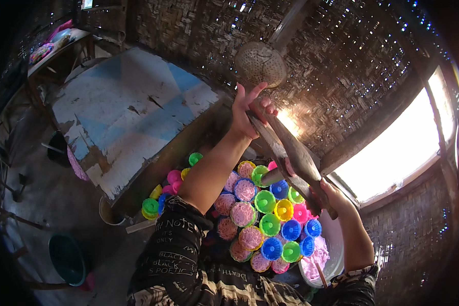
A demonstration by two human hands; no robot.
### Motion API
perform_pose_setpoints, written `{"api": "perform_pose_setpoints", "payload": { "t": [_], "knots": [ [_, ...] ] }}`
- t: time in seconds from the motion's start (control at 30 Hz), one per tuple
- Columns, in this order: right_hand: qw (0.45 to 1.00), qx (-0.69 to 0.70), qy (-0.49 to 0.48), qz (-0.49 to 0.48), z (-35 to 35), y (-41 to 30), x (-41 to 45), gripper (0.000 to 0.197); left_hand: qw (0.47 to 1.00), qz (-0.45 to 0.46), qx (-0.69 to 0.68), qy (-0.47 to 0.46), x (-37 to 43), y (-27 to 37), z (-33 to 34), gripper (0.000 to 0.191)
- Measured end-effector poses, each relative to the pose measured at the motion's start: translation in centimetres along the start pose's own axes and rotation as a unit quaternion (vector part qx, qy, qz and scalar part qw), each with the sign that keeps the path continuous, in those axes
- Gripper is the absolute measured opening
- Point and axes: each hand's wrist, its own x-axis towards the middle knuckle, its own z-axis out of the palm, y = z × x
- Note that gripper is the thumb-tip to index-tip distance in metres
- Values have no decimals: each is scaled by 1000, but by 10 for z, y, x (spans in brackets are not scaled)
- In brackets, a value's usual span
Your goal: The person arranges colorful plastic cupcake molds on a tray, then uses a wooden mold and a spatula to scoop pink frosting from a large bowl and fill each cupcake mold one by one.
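Observation:
My left hand (246,113) is at the upper end of a wooden lever press (273,143), some fingers curled over the wood and others stretched out. My right hand (333,197) grips its lower end. The press has two long worn arms lying close together, with a short wooden cylinder (272,176) jutting from one side and pink dough showing between the arms. Beneath it stand many small fluted plastic cups. Those on the left hold pink dough strands (243,213); several others, such as a blue cup (271,248) and a green cup (265,201), show bare centre posts.
A clear tub (334,264) of pink dough (316,258) sits by my right arm, a stick in it. Left is a low table (126,103) with a peeling top. A dark green bucket (67,260) stands on the floor. A perforated strainer (260,65) is by the woven wall (329,72).

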Motion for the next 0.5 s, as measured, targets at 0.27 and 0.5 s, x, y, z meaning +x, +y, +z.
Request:
{"api": "perform_pose_setpoints", "payload": {
  "t": [0.27, 0.5],
  "knots": [
    [993, -55, 72, -74, 21, -4, 18, 58, 999, 9, 26, 43, 10, 17, -3, 69],
    [980, -111, 150, -61, 17, -1, 12, 57, 997, -4, 10, 76, 10, 0, -5, 62]
  ]
}}
